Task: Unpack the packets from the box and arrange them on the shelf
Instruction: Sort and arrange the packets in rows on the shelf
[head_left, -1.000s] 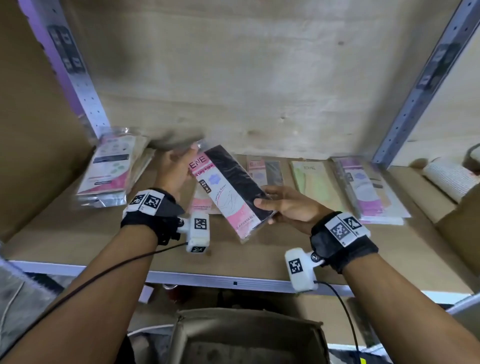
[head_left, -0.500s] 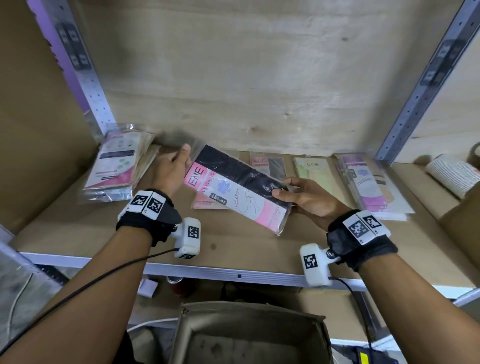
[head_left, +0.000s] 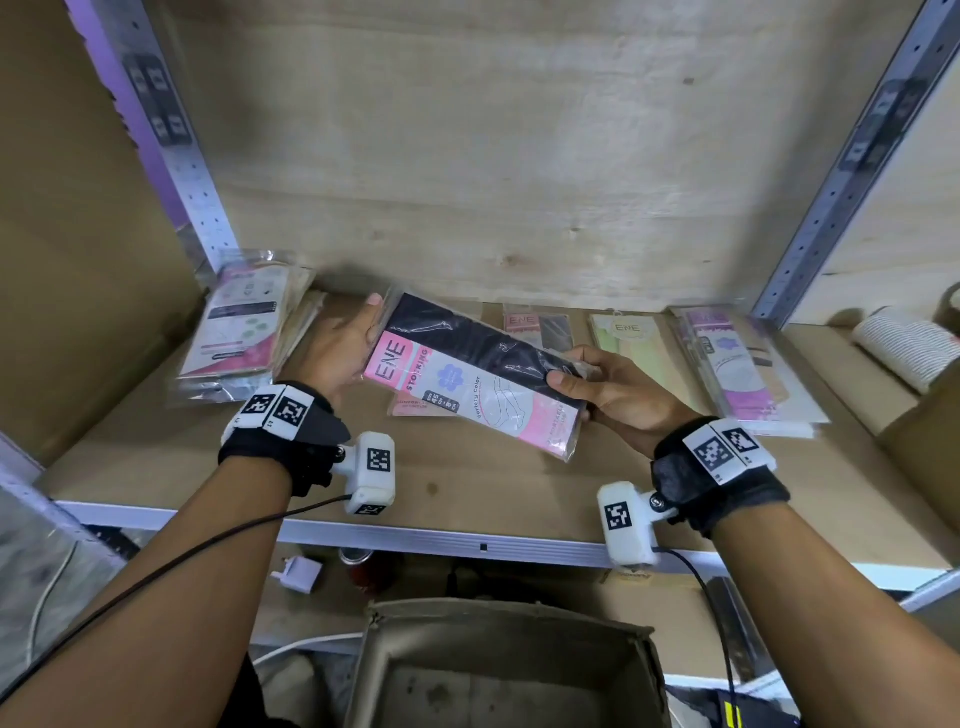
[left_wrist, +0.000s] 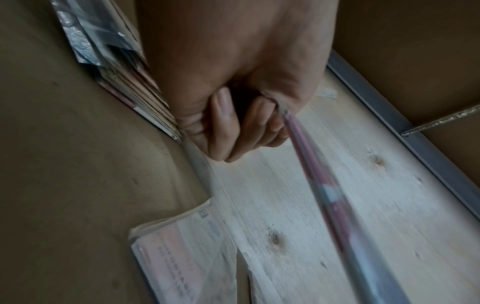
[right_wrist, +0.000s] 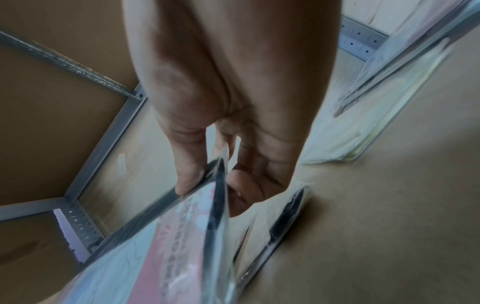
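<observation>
Both hands hold 1 pink-and-black packet (head_left: 470, 384) above the shelf (head_left: 467, 499). Right hand (head_left: 621, 397) pinches its right end between thumb and fingers; left hand (head_left: 337, 353) grips its left end. Other packets (head_left: 234, 327) lie along the shelf; the box (head_left: 509, 670) sits below.

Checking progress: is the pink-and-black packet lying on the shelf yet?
No. The packet is held tilted above the shelf by both hands.

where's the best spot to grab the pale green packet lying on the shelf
Take the pale green packet by its near short end, from the front. It lies flat with its long sides close to neighbouring packets, so a thumb-over, fingers-under pinch there looks the clearest option.
</observation>
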